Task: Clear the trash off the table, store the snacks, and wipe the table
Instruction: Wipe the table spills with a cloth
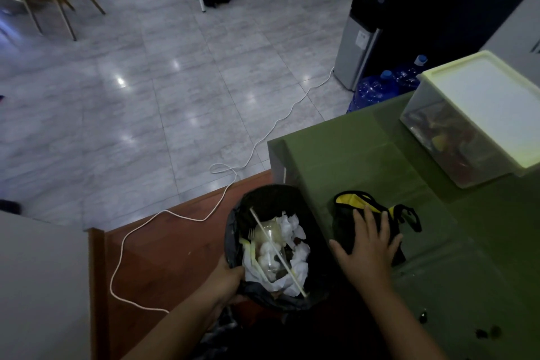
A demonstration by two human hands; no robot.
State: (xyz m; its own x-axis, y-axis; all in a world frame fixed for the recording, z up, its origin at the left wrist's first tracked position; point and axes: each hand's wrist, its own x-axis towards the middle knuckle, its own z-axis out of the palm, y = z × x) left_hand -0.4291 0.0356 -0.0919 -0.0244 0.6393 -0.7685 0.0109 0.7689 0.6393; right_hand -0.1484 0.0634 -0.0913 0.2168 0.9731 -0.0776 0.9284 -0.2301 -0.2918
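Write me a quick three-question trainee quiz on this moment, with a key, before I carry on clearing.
1. True or false: the trash bin by the green table is empty.
2. What does the right hand lie on? A) the lidded storage box B) the black and yellow cloth C) the white cable
3. Fill in: the left hand grips the bin's ____.

Key
1. False: it holds crumpled tissues, a clear plastic cup, a plastic fork and a straw.
2. B: palm down, fingers spread.
3. Rim, at the near left side, over the black liner.
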